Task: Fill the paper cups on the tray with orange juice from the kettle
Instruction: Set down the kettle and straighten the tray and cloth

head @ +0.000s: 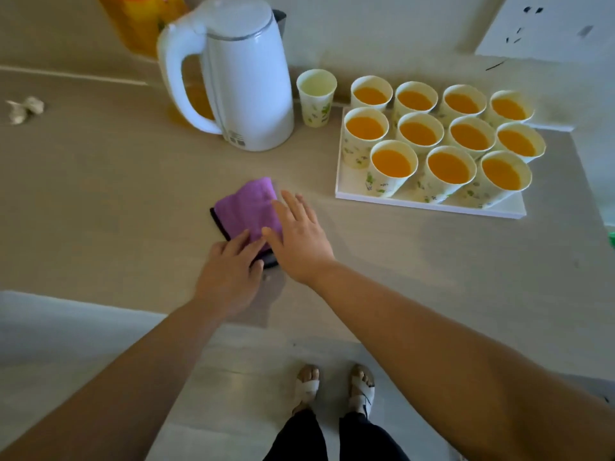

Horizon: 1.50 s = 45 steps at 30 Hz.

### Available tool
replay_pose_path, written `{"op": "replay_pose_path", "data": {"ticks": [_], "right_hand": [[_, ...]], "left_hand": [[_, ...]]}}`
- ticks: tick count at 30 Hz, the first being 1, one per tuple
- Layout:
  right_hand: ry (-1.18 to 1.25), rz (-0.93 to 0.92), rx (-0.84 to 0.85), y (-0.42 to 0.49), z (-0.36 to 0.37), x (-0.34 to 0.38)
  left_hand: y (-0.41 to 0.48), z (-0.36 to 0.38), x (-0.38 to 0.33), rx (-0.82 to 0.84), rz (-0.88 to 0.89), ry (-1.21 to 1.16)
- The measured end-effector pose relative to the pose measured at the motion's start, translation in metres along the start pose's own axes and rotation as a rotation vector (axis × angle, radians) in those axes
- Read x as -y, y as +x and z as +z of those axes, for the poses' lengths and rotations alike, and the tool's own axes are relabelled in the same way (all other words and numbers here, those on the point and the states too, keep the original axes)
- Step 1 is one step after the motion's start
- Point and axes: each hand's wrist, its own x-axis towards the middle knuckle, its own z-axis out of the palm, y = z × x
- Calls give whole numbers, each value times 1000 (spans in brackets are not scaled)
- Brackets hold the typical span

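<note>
Head view, single frame.

- Kettle [246,81]: white, lid down, upright on the counter [100,181] at 11 o'clock of the view; its loop handle is on its 9 o'clock side.
- Tray [429,202]: white, at 2 o'clock. Eleven paper cups [449,168] stand on it in rows, all showing orange juice near the rim.
- A twelfth cup [316,98] stands off the tray, between kettle and tray; looks empty.
- Purple cloth [248,207]: folded, near centre.
- Left hand [229,274]: fingers nearly straight, resting on the cloth's 6 o'clock edge, grasping nothing.
- Right hand [299,237]: flat, fingers straight, at the cloth's 4 o'clock edge, likewise released.

Judgement: filling looks done for the tray cups. The kettle is rigid; how much juice is left in it cannot be told, so take the handle fully. Filled cups are thin-walled and squashable; move them by the tray, kept level.
</note>
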Motion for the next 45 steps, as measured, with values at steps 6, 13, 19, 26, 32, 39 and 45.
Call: {"op": "replay_pose_path", "data": {"ticks": [6,13,19,26,32,39,45], "right_hand": [[-533,-207,239,46,36,17],[-583,54,109,48,15,-19],[-471,318,36,108,21,7],[-579,-312,256,61,21,-2],[-555,101,160,87,33,21],[-620,-480,359,-22,50,14],[-608,-10,172,-35,4,-40]], "left_hand": [[6,-28,34,-202,-453,-303],[13,-18,39,-40,-421,-82],[15,-16,51,-49,-390,-119],[4,-31,56,-333,-544,-497],[-8,-29,52,-314,-548,-512],[-31,-28,31,-372,-658,-555],[-45,-20,4,-252,-586,-572]]}}
